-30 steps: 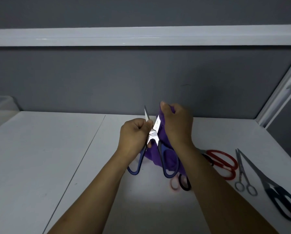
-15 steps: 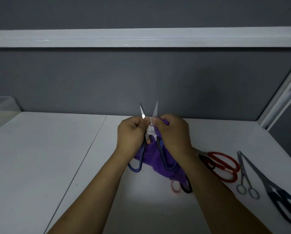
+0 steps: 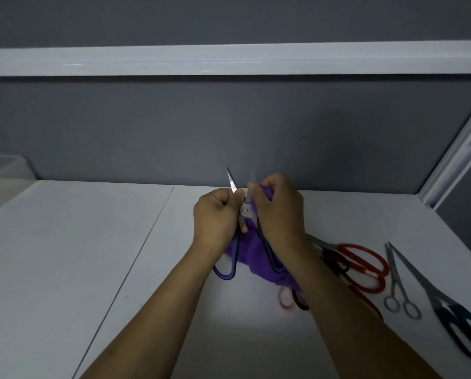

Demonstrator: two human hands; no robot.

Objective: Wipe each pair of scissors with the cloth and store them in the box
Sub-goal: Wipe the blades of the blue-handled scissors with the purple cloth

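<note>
Held scissors (image 3: 245, 211): blue handles, silver blades.
Cloth (image 3: 252, 250): plain purple.
Surface (image 3: 65, 255): white.
Box (image 3: 2, 181), 9 o'clock: translucent white.
Red scissors (image 3: 364, 268), 4 o'clock: red handles.
Small scissors (image 3: 394, 269): silver throughout.
Large scissors (image 3: 445, 305), far 4 o'clock: dark blue handles, grey blades.
Wall (image 3: 147, 127): plain grey.

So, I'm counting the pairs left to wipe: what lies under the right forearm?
Red-handled scissors stick out to its right, and a pink loop and black loop show below the purple cloth. The blades of those two loops are hidden, so the count is uncertain.
</note>
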